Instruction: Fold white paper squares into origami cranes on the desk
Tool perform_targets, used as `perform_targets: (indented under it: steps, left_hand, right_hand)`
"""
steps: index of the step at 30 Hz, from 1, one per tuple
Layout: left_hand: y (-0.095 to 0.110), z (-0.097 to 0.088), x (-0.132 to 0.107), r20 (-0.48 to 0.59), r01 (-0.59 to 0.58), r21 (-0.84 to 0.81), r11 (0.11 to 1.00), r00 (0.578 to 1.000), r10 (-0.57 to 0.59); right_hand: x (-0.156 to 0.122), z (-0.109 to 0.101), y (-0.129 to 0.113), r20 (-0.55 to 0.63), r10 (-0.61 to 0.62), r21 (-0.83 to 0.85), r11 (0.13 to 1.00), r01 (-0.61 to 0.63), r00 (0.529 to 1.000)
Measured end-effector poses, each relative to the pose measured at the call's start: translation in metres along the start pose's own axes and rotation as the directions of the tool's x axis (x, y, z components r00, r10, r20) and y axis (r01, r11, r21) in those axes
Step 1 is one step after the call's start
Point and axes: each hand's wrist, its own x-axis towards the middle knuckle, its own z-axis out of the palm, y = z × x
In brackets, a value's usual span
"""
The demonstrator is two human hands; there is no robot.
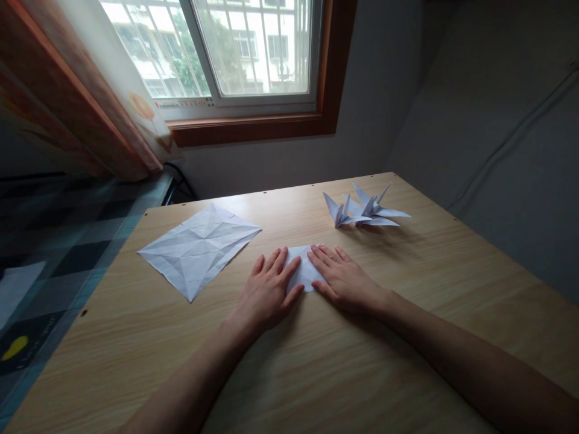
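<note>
A small folded piece of white paper (302, 271) lies flat on the wooden table (344, 374) between my two hands. My left hand (271, 286) rests on its left side, fingers spread and pointing away from me. On the right side of the paper lies my right hand (341, 277), its fingers stretched out flat. Both hands cover the paper's side edges, so its full outline is hidden. Beyond my right hand stand white paper cranes (373, 208) with pointed wings. To the left, an unfolded white sheet (201, 247) full of creases lies flat.
At the left is a bed with a checked cover (85, 256), lower than the tabletop. An orange curtain (76, 90) hangs beside a window (257, 48) with a brown frame. A cable (511, 141) runs down the right wall.
</note>
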Motion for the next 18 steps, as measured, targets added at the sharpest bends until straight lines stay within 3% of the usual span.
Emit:
perform_targets:
  steps: [3, 6, 13, 18]
  left_hand:
    - [-0.003, -0.001, 0.0, 0.016, 0.001, 0.009, 1.0, 1.0, -0.001]
    - [-0.006, 0.0, 0.0, 0.005, -0.012, -0.003, 1.0, 1.0, 0.012]
    - [-0.01, 0.004, 0.0, -0.064, 0.0, -0.05, 0.999, 0.998, -0.003]
    - [-0.01, 0.003, 0.0, -0.08, 0.003, -0.067, 0.998, 0.997, -0.009]
  right_hand:
    - [-0.004, -0.006, 0.01, 0.062, 0.012, -0.013, 1.0, -0.012, 0.998]
    - [-0.008, -0.009, 0.023, 0.065, -0.061, 0.025, 0.998, 0.06, 0.996]
    - [-0.011, -0.004, 0.036, -0.189, -0.062, 0.196, 0.975, 0.1, 0.98]
    - [-0.01, -0.006, 0.037, -0.265, -0.062, 0.306, 0.941, 0.145, 0.962]
